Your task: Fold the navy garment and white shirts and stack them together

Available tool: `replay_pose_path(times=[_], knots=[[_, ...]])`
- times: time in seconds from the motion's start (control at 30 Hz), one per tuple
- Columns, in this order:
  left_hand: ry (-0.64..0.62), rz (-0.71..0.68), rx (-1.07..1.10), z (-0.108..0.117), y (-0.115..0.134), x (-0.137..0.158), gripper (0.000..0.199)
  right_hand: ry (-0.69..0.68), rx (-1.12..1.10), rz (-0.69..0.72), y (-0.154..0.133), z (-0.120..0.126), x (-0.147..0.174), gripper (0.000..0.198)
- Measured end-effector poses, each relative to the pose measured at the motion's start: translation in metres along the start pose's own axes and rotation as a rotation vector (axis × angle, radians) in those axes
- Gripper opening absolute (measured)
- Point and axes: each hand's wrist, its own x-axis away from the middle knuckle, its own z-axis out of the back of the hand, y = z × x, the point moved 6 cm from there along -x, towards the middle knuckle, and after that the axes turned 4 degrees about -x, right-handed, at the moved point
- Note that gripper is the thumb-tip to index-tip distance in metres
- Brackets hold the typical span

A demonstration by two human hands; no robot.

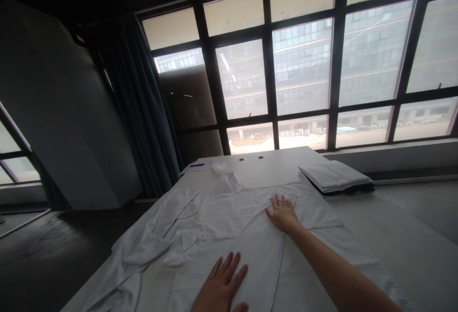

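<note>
A white garment (257, 245), like a long coat or shirt, lies spread over the table, with one part folded over lengthwise. My left hand (222, 286) rests palm down on the near part of the cloth, fingers spread. Farther up, my right hand (282, 213) presses flat on the garment near its far end, its fingers apart. To the left, a loose, crumpled stretch of white cloth (150, 250) reaches the table's left edge. Another bunched bit of white cloth (227, 178) sticks out at the far side.
Folded white cloth (336, 176) sits in a stack at the right, with something dark under it. The white table (279, 166) has two round inserts at its far end. A blue pen (197, 165) lies at the far left. Behind stand windows and a dark blue curtain (139, 107).
</note>
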Motion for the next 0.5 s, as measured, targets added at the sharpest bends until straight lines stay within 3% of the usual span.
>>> replay_pose_path(times=[0.23, 0.5], knots=[[0.141, 0.180, -0.141, -0.004, -0.063, 0.088, 0.079, 0.016, 0.004, 0.009, 0.000, 0.000, -0.001, 0.081], [0.162, 0.302, -0.221, 0.000, -0.088, 0.137, 0.067, 0.016, 0.016, 0.072, 0.007, 0.004, 0.004, 0.070]])
